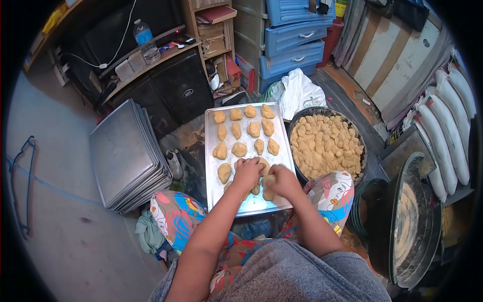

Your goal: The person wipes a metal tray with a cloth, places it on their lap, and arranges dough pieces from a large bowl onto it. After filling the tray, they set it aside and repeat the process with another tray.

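A metal baking tray lies across my lap, with rows of tan dough lumps on its far part. Over its near part, my left hand rests on dough, its fingers bent and partly hidden. Just right of it, my right hand is curled against a dough piece; its fingertips are hard to make out. Other pieces near my hands are partly covered by them. One lump sits left of my left hand. Beside the tray on the right stands a round black tub heaped with similar dough lumps.
Stacked metal trays stand at left. A white plastic bag lies beyond the tub, before blue drawers. At right are a large dusty black basin and stacked white sacks. A bottle stands on a shelf.
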Action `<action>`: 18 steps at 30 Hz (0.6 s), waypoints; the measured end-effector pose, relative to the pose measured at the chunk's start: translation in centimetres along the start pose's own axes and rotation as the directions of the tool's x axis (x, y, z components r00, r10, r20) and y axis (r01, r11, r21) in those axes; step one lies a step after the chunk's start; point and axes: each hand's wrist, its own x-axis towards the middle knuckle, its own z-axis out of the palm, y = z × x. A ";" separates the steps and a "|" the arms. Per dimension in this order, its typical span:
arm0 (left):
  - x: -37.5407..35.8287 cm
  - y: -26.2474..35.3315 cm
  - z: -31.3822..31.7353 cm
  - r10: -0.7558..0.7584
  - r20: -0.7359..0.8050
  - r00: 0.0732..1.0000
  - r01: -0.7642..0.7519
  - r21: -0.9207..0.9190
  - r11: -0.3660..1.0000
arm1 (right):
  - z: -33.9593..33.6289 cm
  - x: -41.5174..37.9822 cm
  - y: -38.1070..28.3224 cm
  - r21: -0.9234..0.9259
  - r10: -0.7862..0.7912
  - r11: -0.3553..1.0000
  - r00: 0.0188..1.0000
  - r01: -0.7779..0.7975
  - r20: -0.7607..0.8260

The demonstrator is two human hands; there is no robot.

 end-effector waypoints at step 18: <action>-8.6 1.1 -2.2 -0.259 -0.035 0.965 0.255 -0.090 0.963 | 0.0 -0.8 1.7 0.140 -0.277 0.952 0.961 0.271 0.022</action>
